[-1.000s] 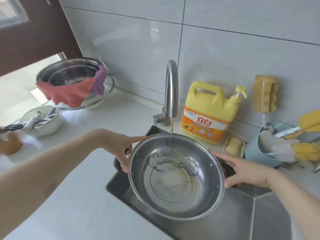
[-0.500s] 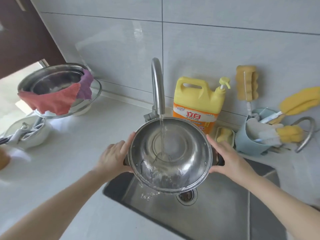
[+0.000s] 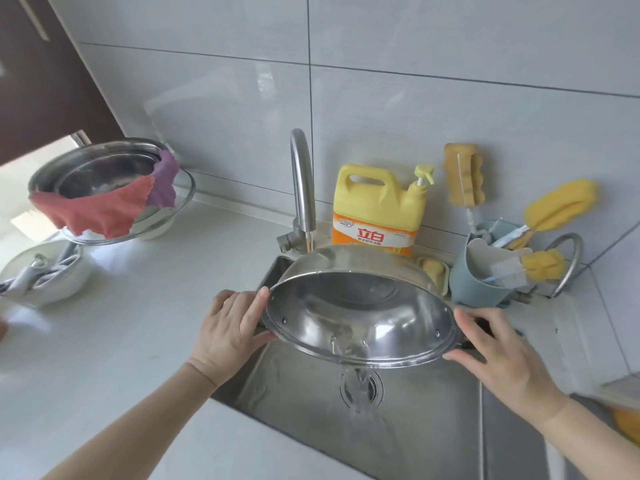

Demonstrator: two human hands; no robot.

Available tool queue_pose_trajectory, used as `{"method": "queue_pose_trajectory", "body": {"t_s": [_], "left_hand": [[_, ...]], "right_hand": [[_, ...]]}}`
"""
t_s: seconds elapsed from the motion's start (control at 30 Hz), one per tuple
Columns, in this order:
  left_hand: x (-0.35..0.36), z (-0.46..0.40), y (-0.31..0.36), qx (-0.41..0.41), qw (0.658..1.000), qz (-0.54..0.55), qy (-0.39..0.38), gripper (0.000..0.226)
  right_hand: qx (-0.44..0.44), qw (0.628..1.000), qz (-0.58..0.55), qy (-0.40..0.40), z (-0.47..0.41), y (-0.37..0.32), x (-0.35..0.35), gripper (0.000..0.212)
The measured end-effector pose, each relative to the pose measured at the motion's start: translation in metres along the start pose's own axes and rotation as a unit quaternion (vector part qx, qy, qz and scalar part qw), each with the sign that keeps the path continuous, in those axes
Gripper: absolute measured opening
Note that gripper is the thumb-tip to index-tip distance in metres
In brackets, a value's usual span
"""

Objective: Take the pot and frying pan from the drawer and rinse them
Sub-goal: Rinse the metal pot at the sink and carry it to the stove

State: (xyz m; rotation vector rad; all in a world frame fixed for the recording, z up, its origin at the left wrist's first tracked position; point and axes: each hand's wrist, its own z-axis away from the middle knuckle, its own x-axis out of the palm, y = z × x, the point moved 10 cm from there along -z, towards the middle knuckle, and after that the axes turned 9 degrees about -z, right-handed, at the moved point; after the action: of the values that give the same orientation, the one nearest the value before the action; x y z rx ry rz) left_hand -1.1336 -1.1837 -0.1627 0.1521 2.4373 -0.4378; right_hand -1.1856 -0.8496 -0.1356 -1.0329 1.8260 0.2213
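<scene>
- Grey wall tiles [image 3: 450, 116] back a pale bench [image 3: 121, 323], and a steel sink [image 3: 433, 427] is set into it at about 5 o'clock.
- Over the sink, the pot [image 3: 360, 317] is tipped toward the viewer, and water spills off its lower rim toward the drain [image 3: 362, 389].
- At 9 o'clock of the pot, the left hand [image 3: 228, 334] grips its side, thumb along the rim and fingers curled round the handle.
- At 3 o'clock, the right hand [image 3: 498, 355] holds the other side, thumb under the rim and fingers over a dark handle.
- A curved tap [image 3: 302, 188] rises just behind the pot at 12 o'clock, with a yellow soap jug [image 3: 379, 206] beside it.
- Toward 2 o'clock a blue cup [image 3: 481, 275] holds yellow sponge brushes.
- Far off at 10 o'clock, a steel bowl [image 3: 100, 174] carries a red cloth [image 3: 97, 209] draped over its rim.
- I cannot see the frying pan.
</scene>
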Motion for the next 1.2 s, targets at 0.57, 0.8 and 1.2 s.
{"method": "queue_pose_trajectory", "body": {"t_s": [0.57,0.8,1.2], "left_hand": [[-0.078,-0.072,-0.011,-0.013,0.992,-0.043,0.115,0.085],[-0.012,-0.042,0.026,-0.017,0.997,0.029,-0.071,0.107],[0.169,0.080,0.117,0.002,0.795,0.168,-0.583,0.146]], "right_hand": [[-0.101,0.983,0.099,0.119,-0.016,-0.044,-0.105,0.098],[0.078,0.996,-0.020,-0.039,0.019,0.008,-0.044,0.139],[0.331,0.873,-0.216,-0.286,0.136,0.115,0.119,0.135]]}}
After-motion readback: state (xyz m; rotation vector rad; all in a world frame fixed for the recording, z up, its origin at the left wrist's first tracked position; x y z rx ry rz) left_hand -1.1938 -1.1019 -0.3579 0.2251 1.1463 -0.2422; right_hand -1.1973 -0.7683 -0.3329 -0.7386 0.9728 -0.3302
